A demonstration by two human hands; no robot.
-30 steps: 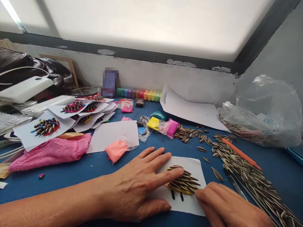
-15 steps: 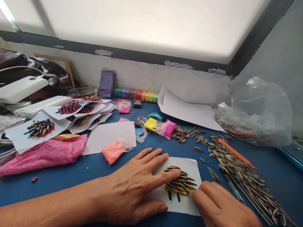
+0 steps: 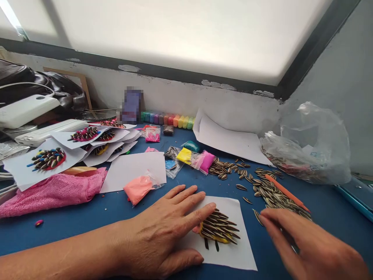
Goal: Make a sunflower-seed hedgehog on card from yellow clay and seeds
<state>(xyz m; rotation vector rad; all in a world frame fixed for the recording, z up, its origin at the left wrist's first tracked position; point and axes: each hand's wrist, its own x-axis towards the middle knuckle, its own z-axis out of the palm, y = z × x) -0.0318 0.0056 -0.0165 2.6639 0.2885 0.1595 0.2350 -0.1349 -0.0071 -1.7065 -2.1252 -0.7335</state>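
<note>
My left hand (image 3: 175, 223) lies flat with its fingers spread, pressing on a white sheet of paper (image 3: 233, 256). On that sheet is a hedgehog-like figure of yellow clay (image 3: 223, 240) with sunflower seeds (image 3: 220, 223) stuck in as spines and two dark strips below as legs. The left index fingertip rests at the figure's upper left edge, hiding part of it. To the right of the sheet, my right hand (image 3: 309, 241) has thumb and forefinger closed at the end of a single sunflower seed (image 3: 257, 216) on the blue table.
A seed pile (image 3: 271, 196) with an orange stick (image 3: 287, 192) lies at right, by a clear plastic bag (image 3: 314, 155). Several clay packets (image 3: 185, 155) sit mid-table. At left are finished seed pictures (image 3: 48, 159), a pink cloth (image 3: 58, 190) and a white power bank (image 3: 29, 111).
My right hand has left the clay figure's right edge and moved right to the lone sunflower seed. My left hand stays on the paper. The view has shifted slightly.
</note>
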